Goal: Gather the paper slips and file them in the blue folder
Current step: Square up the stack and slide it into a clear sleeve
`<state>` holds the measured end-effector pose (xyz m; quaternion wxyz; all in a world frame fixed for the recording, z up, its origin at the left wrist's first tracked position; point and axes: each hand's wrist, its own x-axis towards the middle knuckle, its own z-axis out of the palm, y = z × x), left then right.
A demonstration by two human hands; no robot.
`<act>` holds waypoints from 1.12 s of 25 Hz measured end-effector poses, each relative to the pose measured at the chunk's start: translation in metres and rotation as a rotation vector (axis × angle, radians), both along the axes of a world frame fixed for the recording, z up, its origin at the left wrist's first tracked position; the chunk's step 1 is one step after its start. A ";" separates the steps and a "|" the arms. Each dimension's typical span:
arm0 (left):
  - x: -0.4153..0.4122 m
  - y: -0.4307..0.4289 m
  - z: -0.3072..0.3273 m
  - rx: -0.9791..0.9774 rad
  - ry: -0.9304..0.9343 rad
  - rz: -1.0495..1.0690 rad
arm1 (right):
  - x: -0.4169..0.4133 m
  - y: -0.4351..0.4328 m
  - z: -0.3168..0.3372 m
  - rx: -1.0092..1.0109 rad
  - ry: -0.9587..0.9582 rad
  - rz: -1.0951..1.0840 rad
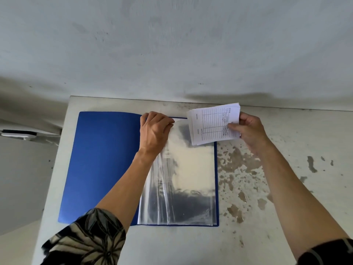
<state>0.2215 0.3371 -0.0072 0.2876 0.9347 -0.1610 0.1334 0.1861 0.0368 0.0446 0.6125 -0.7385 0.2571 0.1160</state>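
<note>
The blue folder [103, 161] lies open on the table, its cover flat to the left and a stack of clear plastic sleeves [189, 178] on the right half. My left hand [154, 131] pinches the top edge of the uppermost sleeve near the spine. In my right hand [248, 129] is a stack of white paper slips [214, 123] with printed tables, held just above the sleeve's top right corner. The lower slips in the stack are hidden.
The white table [286, 188] has worn, peeling patches to the right of the folder. Its far edge meets a grey wall [172, 44]. The table's left edge drops off beside the folder's cover.
</note>
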 end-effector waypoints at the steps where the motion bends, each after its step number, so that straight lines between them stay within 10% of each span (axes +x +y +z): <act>1: 0.001 0.001 0.000 0.009 0.003 -0.001 | 0.001 0.000 0.002 -0.002 -0.009 -0.003; 11: 0.004 -0.002 0.003 -0.052 0.148 -0.005 | -0.004 0.007 0.003 0.008 -0.022 -0.009; 19: -0.019 -0.036 0.037 -0.951 0.949 0.092 | -0.011 0.049 -0.004 0.100 -0.057 -0.017; 28: -0.024 -0.035 0.035 -0.746 0.712 0.260 | -0.024 0.100 -0.012 -0.177 -0.227 -0.108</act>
